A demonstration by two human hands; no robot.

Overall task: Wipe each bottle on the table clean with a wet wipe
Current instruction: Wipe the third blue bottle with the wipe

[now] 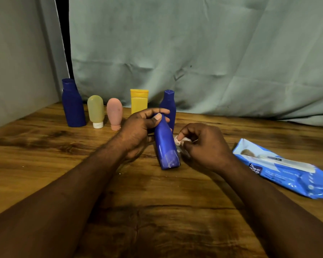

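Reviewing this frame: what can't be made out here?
Head view: wet wipe mostly buried in the right hand, so its soiling is unclear.
Head view: yellow tube bottom hidden behind the left hand.
Head view: rear blue bottle lower part covered by the held blue bottle.
Head view: wipes pack cut off by the right edge; small print blurred.

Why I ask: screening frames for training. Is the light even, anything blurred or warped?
Head view: dim, uneven light, darkest on the near table; far edge bows, wide-angle; wipe in the right hand soft, blue bottle in the left hand sharper; no glare.
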